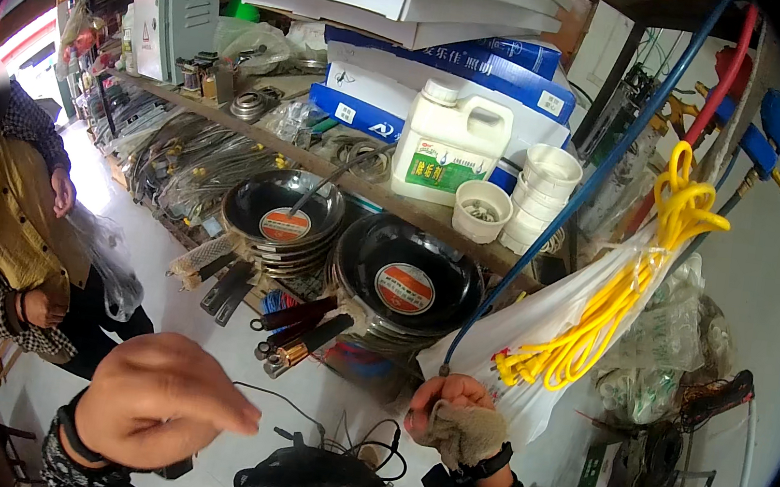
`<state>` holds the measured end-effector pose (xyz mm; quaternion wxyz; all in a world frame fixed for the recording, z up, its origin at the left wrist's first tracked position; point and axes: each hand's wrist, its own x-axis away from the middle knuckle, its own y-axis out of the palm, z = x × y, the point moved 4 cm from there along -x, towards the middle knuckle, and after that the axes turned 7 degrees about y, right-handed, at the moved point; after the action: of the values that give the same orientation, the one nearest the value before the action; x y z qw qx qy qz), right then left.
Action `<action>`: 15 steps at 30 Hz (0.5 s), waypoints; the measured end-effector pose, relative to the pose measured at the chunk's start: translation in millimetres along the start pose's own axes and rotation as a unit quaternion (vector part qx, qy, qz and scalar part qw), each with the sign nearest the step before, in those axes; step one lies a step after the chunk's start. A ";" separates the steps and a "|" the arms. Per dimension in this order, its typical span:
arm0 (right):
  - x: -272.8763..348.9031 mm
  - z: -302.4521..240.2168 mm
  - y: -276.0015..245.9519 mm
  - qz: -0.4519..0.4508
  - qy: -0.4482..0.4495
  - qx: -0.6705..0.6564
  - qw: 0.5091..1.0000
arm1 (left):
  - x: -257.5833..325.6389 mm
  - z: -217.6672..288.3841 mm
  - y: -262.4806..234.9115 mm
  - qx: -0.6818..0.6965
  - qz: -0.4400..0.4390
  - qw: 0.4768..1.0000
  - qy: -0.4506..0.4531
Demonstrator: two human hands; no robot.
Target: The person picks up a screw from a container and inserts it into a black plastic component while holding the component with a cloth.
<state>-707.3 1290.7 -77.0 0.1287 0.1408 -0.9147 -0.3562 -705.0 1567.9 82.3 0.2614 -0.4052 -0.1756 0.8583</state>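
My left hand [161,400] is raised at the lower left, back of the hand up. Its fingers are curled and pressed together, so whatever they may hold is hidden. My right hand [448,393] is closed around a greyish-beige rag [468,432] at the lower middle. Just above those fingers hangs the lower end of a blue hose [546,243]; whether they touch it I cannot tell. Beyond my hands, two stacks of black frying pans, a left stack [265,191] and a right stack [375,247], rest with their handles pointing toward me.
A wooden shelf [368,187] behind the pans bears a white jug [454,120], white tubs [536,203] and flat boxes [449,76]. Yellow cord [583,335] hangs in a plastic bag at right. At left a person [23,218] holds a clear bag. Black cables [375,446] lie below.
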 end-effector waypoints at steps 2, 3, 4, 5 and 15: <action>-7.9 -3.6 -10.6 -0.066 -0.026 0.016 0.997 | -20.4 7.1 5.6 0.028 -0.004 0.998 0.052; -11.5 -6.6 -16.7 -0.082 -0.015 0.056 0.995 | -31.3 8.3 9.5 0.053 -0.019 0.997 0.060; -14.4 -12.8 -18.5 -0.077 -0.015 0.111 0.991 | -43.8 8.5 12.7 0.082 -0.035 0.994 0.068; -19.7 -18.5 -15.1 -0.082 -0.012 0.167 0.982 | -55.0 13.2 15.4 0.083 -0.058 0.992 0.077; -33.5 -79.4 -57.1 -0.012 -0.001 0.176 0.984 | -190.2 -69.4 68.9 -0.205 -0.096 0.971 0.078</action>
<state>-640.1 1213.2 -64.2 0.0967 0.1715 -0.9616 -0.1911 -569.7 1406.4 119.4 0.2674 -0.4966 -0.3648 0.7408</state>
